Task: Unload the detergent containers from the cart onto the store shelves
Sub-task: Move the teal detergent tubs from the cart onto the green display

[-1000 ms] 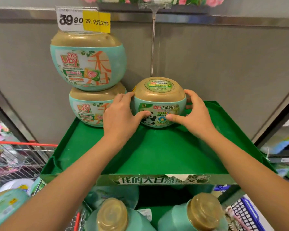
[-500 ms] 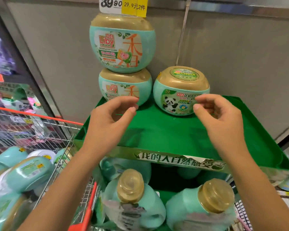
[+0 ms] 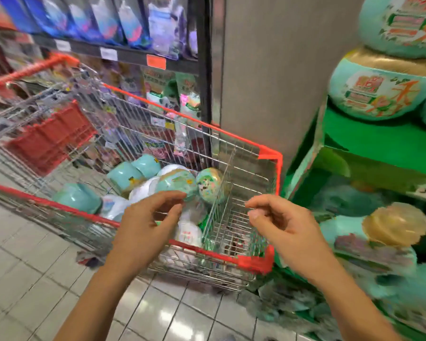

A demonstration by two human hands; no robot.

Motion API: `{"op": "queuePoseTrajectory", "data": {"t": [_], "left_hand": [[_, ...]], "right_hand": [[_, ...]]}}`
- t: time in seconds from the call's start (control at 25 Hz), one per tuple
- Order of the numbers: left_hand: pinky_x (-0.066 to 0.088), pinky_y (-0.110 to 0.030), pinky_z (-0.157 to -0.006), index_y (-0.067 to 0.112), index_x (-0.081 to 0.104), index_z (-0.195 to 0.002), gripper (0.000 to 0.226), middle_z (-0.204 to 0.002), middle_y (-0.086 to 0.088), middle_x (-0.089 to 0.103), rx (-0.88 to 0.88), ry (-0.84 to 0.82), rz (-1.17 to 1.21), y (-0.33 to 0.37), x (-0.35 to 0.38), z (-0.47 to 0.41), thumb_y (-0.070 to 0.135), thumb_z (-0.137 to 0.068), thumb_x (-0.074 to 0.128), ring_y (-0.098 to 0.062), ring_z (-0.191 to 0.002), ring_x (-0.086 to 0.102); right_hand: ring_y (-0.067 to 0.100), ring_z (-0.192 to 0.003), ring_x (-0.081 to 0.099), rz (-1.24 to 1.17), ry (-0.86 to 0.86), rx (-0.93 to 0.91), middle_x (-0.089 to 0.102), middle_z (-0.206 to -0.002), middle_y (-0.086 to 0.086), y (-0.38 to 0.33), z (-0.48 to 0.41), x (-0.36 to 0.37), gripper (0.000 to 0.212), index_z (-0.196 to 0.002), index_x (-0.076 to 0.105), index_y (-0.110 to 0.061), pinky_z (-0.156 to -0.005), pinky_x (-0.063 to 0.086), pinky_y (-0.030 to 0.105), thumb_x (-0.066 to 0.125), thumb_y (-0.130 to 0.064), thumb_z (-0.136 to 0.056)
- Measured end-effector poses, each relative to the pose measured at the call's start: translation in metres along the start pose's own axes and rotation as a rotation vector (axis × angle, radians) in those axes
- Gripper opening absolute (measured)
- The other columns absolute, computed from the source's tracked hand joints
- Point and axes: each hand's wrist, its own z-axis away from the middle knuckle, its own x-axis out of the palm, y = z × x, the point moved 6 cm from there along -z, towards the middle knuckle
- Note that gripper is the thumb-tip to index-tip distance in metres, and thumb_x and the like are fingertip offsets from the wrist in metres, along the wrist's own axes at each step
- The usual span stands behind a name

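Tiles point(image 3: 35, 279) underfoot, cart point(image 3: 268, 153) beside green shelf point(image 3: 379, 141) — left hand point(image 3: 145, 227), right hand point(image 3: 288, 225) loosely curled, empty

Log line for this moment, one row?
left hand empty | right hand empty | both over cart | tubs in cart | shelf partly stocked

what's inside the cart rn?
A pile of teal round detergent tubs and white containers, left of a wire divider in the shopping cart. The left hand covers the pile's near part; lower layers are hidden.
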Motion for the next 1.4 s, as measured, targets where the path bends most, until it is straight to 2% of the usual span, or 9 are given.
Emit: {"op": "queuePoseTrajectory", "data": {"t": [0.12, 0.32, 0.6, 0.84, 0.92, 1.04, 1.2, 1.32, 1.4], "left_hand": [[0.054, -0.025, -0.076, 0.038, 0.065, -0.094, 0.029, -0.088, 0.013, 0.072, -0.083, -0.017, -0.081, -0.06, -0.05, 0.0, 0.01, -0.088, 0.066, -0.002, -0.079, 0.068], [0.048, -0.009, -0.072, 0.027, 0.071, -0.099, 0.017, -0.089, 0.009, 0.072, -0.179, -0.014, -0.131, -0.127, -0.092, -0.04, 0.016, -0.089, 0.066, 0.006, -0.08, 0.065], [0.051, -0.031, -0.089, 0.012, 0.066, -0.118, 0.028, -0.102, 0.001, 0.069, -0.295, -0.113, -0.156, -0.208, -0.068, -0.166, 0.013, -0.09, 0.061, -0.016, -0.091, 0.066], [0.044, -0.029, -0.069, 0.01, 0.065, -0.094, 0.007, -0.094, -0.009, 0.06, -0.829, -0.136, 0.267, -0.301, 0.017, -0.221, 0.014, -0.091, 0.06, -0.021, -0.085, 0.055], [0.04, -0.03, -0.073, 0.015, 0.062, -0.077, 0.017, -0.086, -0.008, 0.057, -0.92, -0.195, 0.251, -0.325, 0.047, -0.213, 0.02, -0.093, 0.059, -0.018, -0.083, 0.052], [0.047, -0.027, -0.073, -0.001, 0.066, -0.102, 0.016, -0.09, -0.008, 0.064, -0.892, -0.269, 0.359, -0.345, 0.087, -0.2, 0.011, -0.092, 0.063, -0.016, -0.082, 0.061], [0.056, -0.036, -0.088, 0.006, 0.053, -0.122, 0.065, -0.112, -0.008, 0.066, -0.891, -0.236, 0.452, -0.356, 0.11, -0.192, 0.013, -0.067, 0.087, -0.02, -0.098, 0.067], [0.057, -0.02, -0.069, 0.015, 0.055, -0.114, 0.061, -0.105, -0.002, 0.068, -0.93, -0.167, 0.479, -0.362, 0.109, -0.191, 0.015, -0.063, 0.089, -0.01, -0.087, 0.067], [0.059, -0.033, -0.079, 0.01, 0.055, -0.12, 0.065, -0.111, -0.009, 0.069, -0.967, -0.137, 0.563, -0.362, 0.106, -0.191, 0.013, -0.064, 0.088, -0.022, -0.096, 0.068]], "right_hand": [[0.007, -0.063, 0.044, -0.008, -0.076, 0.078, 0.056, -0.07, 0.0, 0.011, -0.022, 0.072, 0.023, -0.085, 0.067, -0.022, -0.057, 0.039, 0.014, 0.063, 0.0, -0.087], [0.014, -0.067, 0.049, 0.022, -0.113, 0.134, 0.058, -0.074, 0.007, 0.027, -0.089, 0.132, 0.022, -0.089, 0.066, -0.02, -0.064, 0.044, 0.02, 0.061, 0.001, -0.088], [0.01, -0.071, 0.055, 0.138, 0.061, 0.229, 0.062, -0.08, -0.01, 0.118, -0.236, 0.16, 0.022, -0.091, 0.063, -0.031, -0.069, 0.046, 0.027, 0.059, -0.009, -0.088], [0.026, -0.099, 0.063, 0.203, 0.135, 0.465, 0.065, -0.096, -0.001, 0.235, -0.305, 0.171, 0.019, -0.11, 0.065, -0.011, -0.089, 0.048, 0.034, 0.058, -0.013, -0.092], [0.032, -0.116, 0.055, 0.211, 0.059, 0.583, 0.06, -0.107, -0.001, 0.268, -0.307, 0.183, 0.035, -0.129, 0.054, -0.003, -0.096, 0.04, 0.026, 0.055, -0.017, -0.096], [0.031, -0.13, 0.045, 0.12, 0.039, 0.79, 0.046, -0.141, 0.017, 0.313, -0.3, 0.198, 0.049, -0.143, 0.037, -0.007, -0.109, 0.034, 0.036, 0.048, -0.027, -0.1], [0.031, -0.13, 0.046, -0.073, 0.011, 0.846, 0.048, -0.136, 0.014, 0.337, -0.286, 0.22, 0.036, -0.132, 0.045, -0.014, -0.108, 0.038, 0.044, 0.043, -0.033, -0.101], [0.028, -0.122, 0.052, -0.188, 0.105, 0.863, 0.052, -0.134, 0.015, 0.336, -0.282, 0.22, 0.041, -0.13, 0.049, -0.005, -0.098, 0.046, 0.038, 0.05, -0.031, -0.099], [0.027, -0.12, 0.054, -0.193, 0.12, 0.893, 0.054, -0.133, 0.012, 0.328, -0.279, 0.216, 0.046, -0.134, 0.048, -0.005, -0.097, 0.046, 0.039, 0.054, -0.031, -0.097]]}}
